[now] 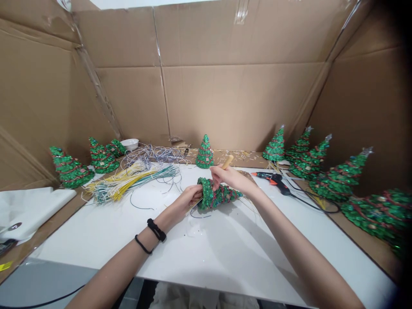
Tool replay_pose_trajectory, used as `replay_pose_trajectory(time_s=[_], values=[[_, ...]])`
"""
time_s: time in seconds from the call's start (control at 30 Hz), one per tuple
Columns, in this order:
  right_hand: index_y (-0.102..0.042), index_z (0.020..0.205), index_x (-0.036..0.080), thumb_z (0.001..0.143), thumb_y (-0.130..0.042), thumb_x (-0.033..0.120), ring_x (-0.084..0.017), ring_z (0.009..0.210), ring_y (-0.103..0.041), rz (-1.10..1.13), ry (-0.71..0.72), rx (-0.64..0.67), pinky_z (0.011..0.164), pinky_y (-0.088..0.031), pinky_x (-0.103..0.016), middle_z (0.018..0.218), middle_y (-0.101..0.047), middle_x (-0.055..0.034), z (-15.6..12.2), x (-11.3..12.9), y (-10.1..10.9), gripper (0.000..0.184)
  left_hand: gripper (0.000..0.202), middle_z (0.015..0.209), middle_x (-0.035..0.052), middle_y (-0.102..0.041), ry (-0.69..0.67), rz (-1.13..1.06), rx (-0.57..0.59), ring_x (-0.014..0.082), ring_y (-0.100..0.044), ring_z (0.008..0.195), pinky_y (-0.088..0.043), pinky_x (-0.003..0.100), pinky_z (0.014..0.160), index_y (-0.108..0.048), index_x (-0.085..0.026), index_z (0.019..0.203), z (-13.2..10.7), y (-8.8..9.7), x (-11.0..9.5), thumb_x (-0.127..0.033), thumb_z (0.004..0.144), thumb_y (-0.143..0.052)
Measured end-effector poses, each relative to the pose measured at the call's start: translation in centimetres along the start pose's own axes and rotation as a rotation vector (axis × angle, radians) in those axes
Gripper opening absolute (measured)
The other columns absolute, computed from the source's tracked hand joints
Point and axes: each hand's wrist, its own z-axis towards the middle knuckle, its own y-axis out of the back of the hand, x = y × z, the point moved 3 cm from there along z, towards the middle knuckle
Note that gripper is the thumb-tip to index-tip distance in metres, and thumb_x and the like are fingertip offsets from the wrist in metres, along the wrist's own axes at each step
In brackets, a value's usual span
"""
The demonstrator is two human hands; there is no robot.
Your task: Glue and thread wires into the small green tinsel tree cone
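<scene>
- Cardboard walls (238, 90) box in the work on three sides, well behind the sequined cone tree (219, 197) you are holding.
- The white surface (222, 253) lies beneath that tree; you hold it just clear of the surface, on its side, with its wide end toward your left hand.
- Finished sequined trees stand in an arc beyond your tree, the largest (378, 216) far to its right and another (69, 167) far to its left.
- A bundle of yellow, green and white wires (131, 183) lies left of your tree, with a tangle of silvery wire (151, 153) behind it.
- A black-and-orange hot glue gun (273, 182) rests to the right of your tree, its cord trailing away.
- The tree looks light and fairly stiff, but its sequins may shed or slip, so hold the firm body rather than the loose strands at its ends.
- Your left grip (189, 199) wraps the wide end, fingers curled closed around it.
- Your right grip (231, 178) presses down on the tree's upper side, closed around a wooden handle (227, 162) that juts out past your fingers.
- You can read no brand or writing on anything in view.
</scene>
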Motion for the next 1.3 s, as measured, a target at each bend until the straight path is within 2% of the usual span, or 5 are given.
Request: replay_pose_trajectory(time_s=[0.1,0.3,0.5,0.77,1.3], values=[[-0.038,0.051,0.02,0.083,-0.037,0.02,-0.013,0.048,-0.057,-0.003,0.003,0.002,0.055,-0.042,-0.024,0.043,-0.051,0.002,0.0,0.0,0.0,0.032,0.031,0.048,-0.0066,-0.031,0.041,-0.058,0.03,0.0059,-0.025,0.043,-0.021,0.021,0.045,-0.041,-0.017,0.052,0.2,0.2,0.0,-0.03,0.074,-0.06],[-0.038,0.053,0.02,0.081,-0.04,0.021,-0.013,0.049,-0.058,0.1,-0.019,0.041,0.055,-0.045,-0.023,0.044,-0.053,0.001,0.2,-0.6,0.2,0.029,0.029,0.057,-0.0022,-0.05,0.071,-0.068,0.029,0.0105,-0.047,0.055,-0.037,0.023,0.058,-0.061,-0.015,0.072,0.3,0.8,0.2,-0.043,0.075,-0.064],[-0.04,0.052,0.021,0.08,-0.041,0.022,-0.013,0.05,-0.059,0.143,-0.036,0.059,0.053,-0.046,-0.023,0.045,-0.054,0.0005,0.3,-0.8,0.4,0.028,0.035,0.072,0.0037,-0.065,0.068,-0.044,0.065,0.016,-0.058,0.073,-0.041,0.025,0.069,-0.067,-0.014,0.088,0.4,1.1,0.4,-0.046,0.076,-0.064],[-0.039,0.054,0.021,0.081,-0.041,0.022,-0.013,0.05,-0.06,0.11,-0.035,0.056,0.054,-0.046,-0.023,0.047,-0.054,0.0008,0.2,-0.7,0.2,0.027,0.039,0.084,0.0068,-0.068,-0.001,-0.01,0.192,0.0145,-0.057,0.072,-0.039,0.025,0.071,-0.069,-0.012,0.093,0.1,0.5,-0.1,-0.048,0.079,-0.062],[-0.038,0.056,0.02,0.081,-0.042,0.024,-0.013,0.049,-0.059,0.123,-0.047,0.048,0.053,-0.046,-0.023,0.047,-0.052,0.001,0.0,-0.6,0.2,0.026,0.037,0.072,0.0029,-0.064,-0.003,0.104,0.151,0.0102,-0.048,0.059,-0.031,0.023,0.057,-0.071,-0.013,0.085,0.0,0.9,-0.8,-0.049,0.074,-0.066]])
